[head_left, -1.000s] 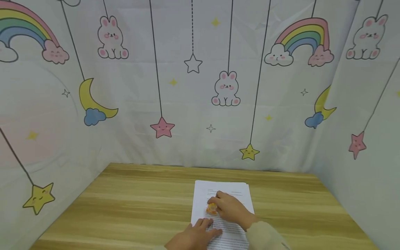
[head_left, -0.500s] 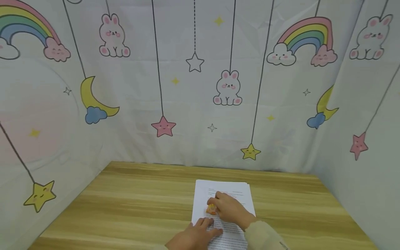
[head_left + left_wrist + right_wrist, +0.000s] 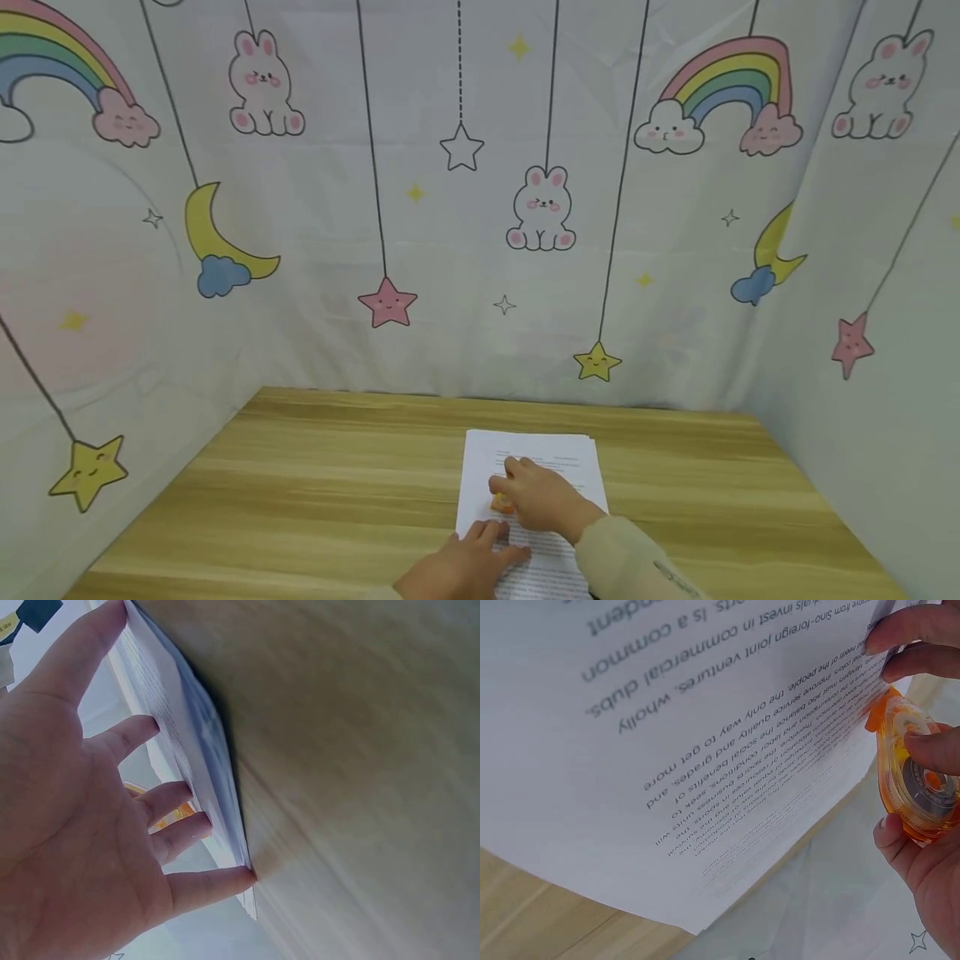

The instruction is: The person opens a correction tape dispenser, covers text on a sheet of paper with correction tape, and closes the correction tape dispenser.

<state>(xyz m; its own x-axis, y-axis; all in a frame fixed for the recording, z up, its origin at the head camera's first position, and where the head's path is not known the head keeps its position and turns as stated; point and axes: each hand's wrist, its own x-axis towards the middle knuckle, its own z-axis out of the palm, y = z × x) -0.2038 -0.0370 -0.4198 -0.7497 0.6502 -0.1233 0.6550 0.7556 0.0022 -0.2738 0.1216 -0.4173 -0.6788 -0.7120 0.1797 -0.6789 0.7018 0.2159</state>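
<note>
Correction tape dispenser [image 3: 502, 504] on printed pages [image 3: 551, 562]
The right hand [image 3: 543, 497] grips it at one o'clock from the left hand [image 3: 465, 562], whose spread fingers rest on the pages, grasping nothing; too little pressure there could let paper slide, skewing the line.

Tabletop [image 3: 315, 483] w/ wood grain is enclosed on far, left & right sides by white cloth walls [image 3: 457, 358]. Far wall [image 3: 465, 258] is creased & printed w/ rabbits [image 3: 541, 215], stars [image 3: 387, 303] etc. on drawn strings [image 3: 372, 137]. Rainbow [image 3: 727, 65] w/ clouds [image 3: 771, 133] is shown at upper right. Left wall [image 3: 172, 375] is tinted pink in pt., w/ yellow star [image 3: 88, 472] drawn low, near tabletop. Right wall [image 3: 870, 450] is marked w/ pink star [image 3: 852, 345]. Soft light is spread fairly evenly
</note>
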